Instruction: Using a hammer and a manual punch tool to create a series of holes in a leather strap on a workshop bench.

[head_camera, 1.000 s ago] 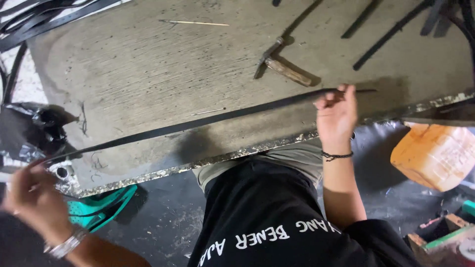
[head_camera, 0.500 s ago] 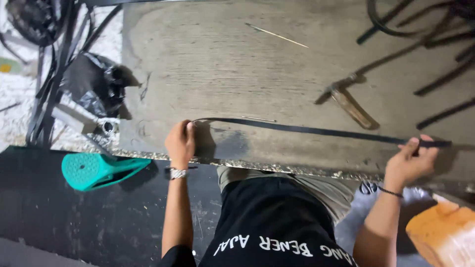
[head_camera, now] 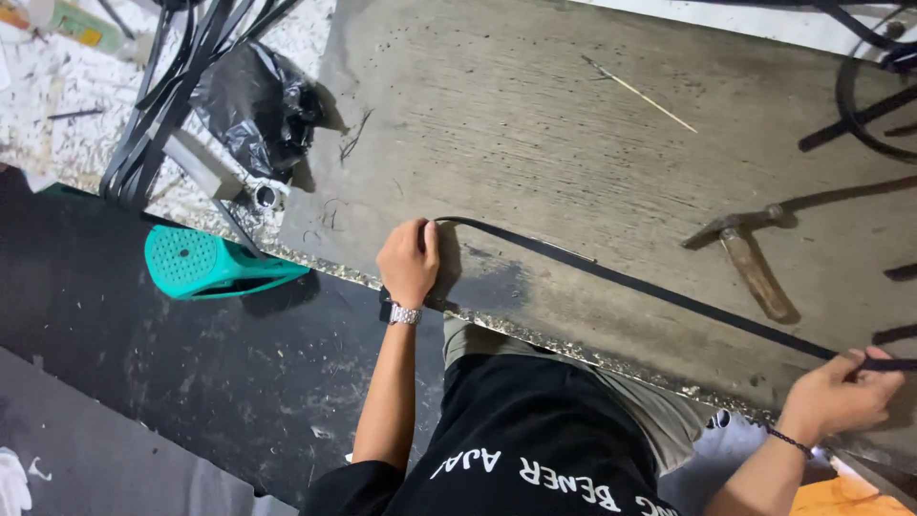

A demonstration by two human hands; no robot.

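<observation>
Down at the lower right of the frame I'm seeing the right hand pinching one end of a black strap, fingers closed tight on it. Mid-frame, the left hand is curling shut over the other end, pressing it onto the grey board. A hammer is lying just beyond the strap, right side. Black bag is sitting upper left.
</observation>
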